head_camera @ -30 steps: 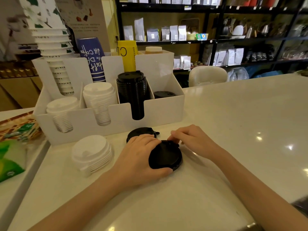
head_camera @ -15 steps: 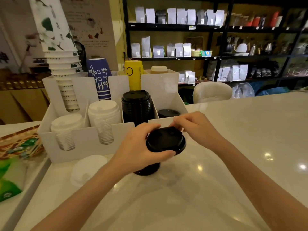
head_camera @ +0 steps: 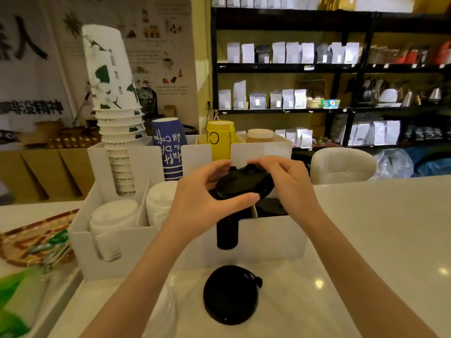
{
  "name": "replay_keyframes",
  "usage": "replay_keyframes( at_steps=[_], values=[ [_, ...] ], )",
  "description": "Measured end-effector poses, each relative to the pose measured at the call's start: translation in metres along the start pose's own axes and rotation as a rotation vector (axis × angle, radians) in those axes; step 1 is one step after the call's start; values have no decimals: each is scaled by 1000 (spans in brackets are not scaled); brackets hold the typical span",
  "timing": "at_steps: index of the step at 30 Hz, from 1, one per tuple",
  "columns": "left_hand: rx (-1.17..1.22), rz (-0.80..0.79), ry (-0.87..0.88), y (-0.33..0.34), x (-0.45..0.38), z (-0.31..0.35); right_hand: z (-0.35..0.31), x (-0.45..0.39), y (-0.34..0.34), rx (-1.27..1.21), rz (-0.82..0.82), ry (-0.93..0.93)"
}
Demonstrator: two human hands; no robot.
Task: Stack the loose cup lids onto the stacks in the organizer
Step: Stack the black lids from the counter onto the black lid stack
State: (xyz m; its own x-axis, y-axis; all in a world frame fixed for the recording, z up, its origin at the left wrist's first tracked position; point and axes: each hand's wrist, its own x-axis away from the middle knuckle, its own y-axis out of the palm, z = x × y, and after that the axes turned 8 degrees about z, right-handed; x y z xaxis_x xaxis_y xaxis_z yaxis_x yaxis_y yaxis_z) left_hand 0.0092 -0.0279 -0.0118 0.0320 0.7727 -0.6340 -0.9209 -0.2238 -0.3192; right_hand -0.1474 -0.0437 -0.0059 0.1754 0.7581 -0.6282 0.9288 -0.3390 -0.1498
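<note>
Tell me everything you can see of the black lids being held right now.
The black lids look like a short stack of glossy plastic, round, a raised tab near the far edge. Tilted, held in the air by the left hand and right hand, over the black lid stack in the white organizer.

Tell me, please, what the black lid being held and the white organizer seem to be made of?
Black lid: probably thin moulded plastic, semi-glossy, with a raised rim and sip tab. Organizer: likely rigid white plastic or acrylic sheet, smooth and matte, with flat panels and cut slots.
</note>
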Motion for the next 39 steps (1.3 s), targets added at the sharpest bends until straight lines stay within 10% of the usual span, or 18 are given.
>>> replay_keyframes(
  at_steps=[16, 39],
  values=[
    [-52, 148, 12, -5, -32, -18, 18, -22, 23, -98, -19, -8],
    [-217, -143, -80, -10, -40, -48, 46, -18, 33, 55, -152, 103]
  ],
)
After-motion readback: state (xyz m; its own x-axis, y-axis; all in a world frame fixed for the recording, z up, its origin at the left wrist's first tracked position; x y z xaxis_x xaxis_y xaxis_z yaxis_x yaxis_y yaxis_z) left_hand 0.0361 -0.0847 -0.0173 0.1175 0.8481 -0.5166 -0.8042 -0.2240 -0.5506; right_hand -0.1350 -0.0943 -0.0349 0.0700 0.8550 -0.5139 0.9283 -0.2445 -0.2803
